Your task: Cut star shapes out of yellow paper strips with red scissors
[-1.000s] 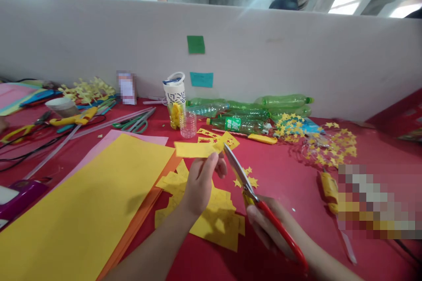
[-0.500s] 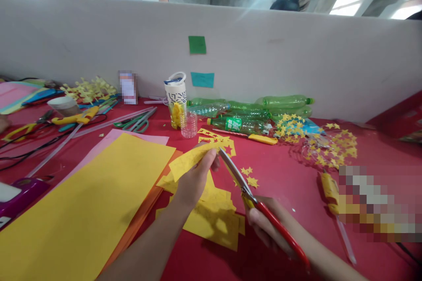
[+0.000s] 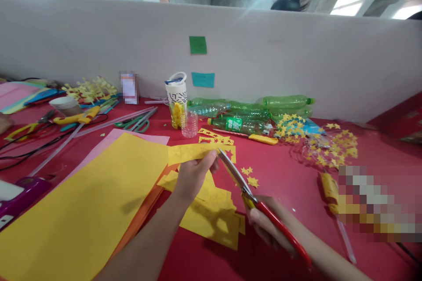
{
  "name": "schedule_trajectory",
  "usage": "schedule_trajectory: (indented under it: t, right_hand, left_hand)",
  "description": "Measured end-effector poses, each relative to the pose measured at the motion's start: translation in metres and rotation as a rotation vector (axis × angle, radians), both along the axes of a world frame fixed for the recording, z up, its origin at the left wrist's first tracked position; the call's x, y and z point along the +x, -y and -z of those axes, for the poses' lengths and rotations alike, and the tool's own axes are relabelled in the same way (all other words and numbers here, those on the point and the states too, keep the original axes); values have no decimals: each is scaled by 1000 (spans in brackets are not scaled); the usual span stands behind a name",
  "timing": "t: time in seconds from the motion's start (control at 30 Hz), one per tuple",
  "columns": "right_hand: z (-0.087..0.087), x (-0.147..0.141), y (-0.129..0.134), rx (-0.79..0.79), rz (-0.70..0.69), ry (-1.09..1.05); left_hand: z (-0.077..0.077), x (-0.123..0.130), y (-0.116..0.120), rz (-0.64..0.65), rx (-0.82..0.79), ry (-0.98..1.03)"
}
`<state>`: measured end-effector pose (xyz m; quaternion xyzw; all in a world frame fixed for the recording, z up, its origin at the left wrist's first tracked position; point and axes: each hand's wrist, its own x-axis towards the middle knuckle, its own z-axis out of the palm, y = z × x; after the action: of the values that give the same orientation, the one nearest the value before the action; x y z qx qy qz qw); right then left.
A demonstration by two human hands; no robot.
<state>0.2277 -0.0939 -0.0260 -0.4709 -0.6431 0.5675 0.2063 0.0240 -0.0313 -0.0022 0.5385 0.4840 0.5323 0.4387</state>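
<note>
My left hand [image 3: 197, 177] pinches a strip of yellow paper [image 3: 184, 154] near its right end. In my right hand [image 3: 268, 224] is a pair of red-handled scissors [image 3: 242, 188], blades pointing up and left with the tips at the strip's end by my left thumb. Whether the blades are on the paper I cannot tell. Under and in front of my left hand lie several yellow paper pieces [image 3: 211, 224]. Small cut-out yellow stars [image 3: 252, 182] rest just right of the blades, and behind the strip are yellow sheets with star-shaped holes [image 3: 216, 135].
Large yellow sheets [image 3: 82, 197] cover the left side. Green plastic bottles [image 3: 244, 125], a cutter with a yellow handle [image 3: 263, 139] and a white tumbler [image 3: 176, 96] stand or lie along the wall. Star clusters [image 3: 329, 144] and a yellow glue gun [image 3: 329, 193] are at right.
The yellow strip has turned in my left hand, its free left end swinging up to lie more level. The scissors and my right hand have hardly moved.
</note>
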Motion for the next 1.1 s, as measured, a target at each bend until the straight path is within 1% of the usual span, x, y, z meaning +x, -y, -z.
schedule_trajectory:
  t: [0.17,0.33,0.5,0.73,0.93,1.1]
  right_hand:
    - [-3,0,0,-58,-7,13]
    - [-5,-1,-1,-86,34,-12]
    - [-9,-1,-4,-126,19,-17]
    - [-3,6,-2,-34,1,52]
    - [-3,5,-2,-43,-1,69]
    - [0,5,-3,-40,-9,9]
  left_hand:
    - [2,-1,-3,31,-10,26]
    - [2,-2,-3,38,-17,50]
    - [2,-3,-2,31,-31,24]
    - [0,-7,-5,50,-61,17]
    - [1,-8,-9,115,-7,150]
    - [1,-8,-9,108,-10,150]
